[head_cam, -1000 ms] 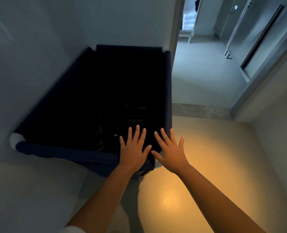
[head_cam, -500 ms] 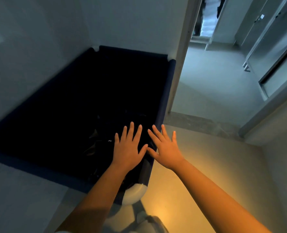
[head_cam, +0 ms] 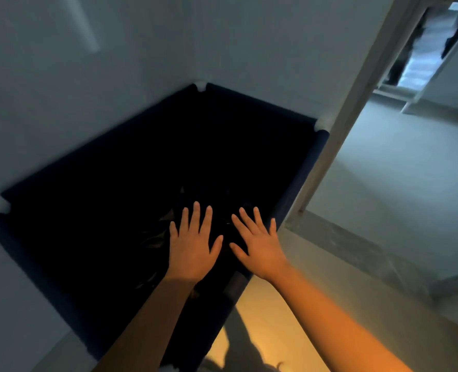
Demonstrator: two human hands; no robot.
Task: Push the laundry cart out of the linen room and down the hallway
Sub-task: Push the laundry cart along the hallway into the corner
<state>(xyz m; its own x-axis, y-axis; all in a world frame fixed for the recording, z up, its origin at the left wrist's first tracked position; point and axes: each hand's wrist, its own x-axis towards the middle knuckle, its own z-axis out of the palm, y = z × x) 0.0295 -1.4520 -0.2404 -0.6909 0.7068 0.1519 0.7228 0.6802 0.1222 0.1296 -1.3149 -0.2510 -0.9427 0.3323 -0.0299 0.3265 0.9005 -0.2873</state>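
Note:
The laundry cart [head_cam: 307,167] is a deep bin of dark navy cloth with white corner caps, wedged into a corner between two pale walls. Its inside is black, with dim crumpled shapes low down. My left hand [head_cam: 193,244] is spread flat, palm down, over the cart's near right part. My right hand [head_cam: 258,244] is spread beside it, over the right rim near the front corner. Neither hand grips anything; whether the palms touch the cart I cannot tell.
A grey door frame [head_cam: 356,103] stands right against the cart's far right corner. Beyond it a stone threshold [head_cam: 356,248] leads to the grey hallway floor [head_cam: 399,162], with stairs [head_cam: 421,63] at the far end. Warm-lit floor [head_cam: 276,331] lies under my right arm.
My view has swung left and moved nearer, so the cart looks rotated and the doorway has slid right. Both hands stay spread and have shifted further over the cart's near right part.

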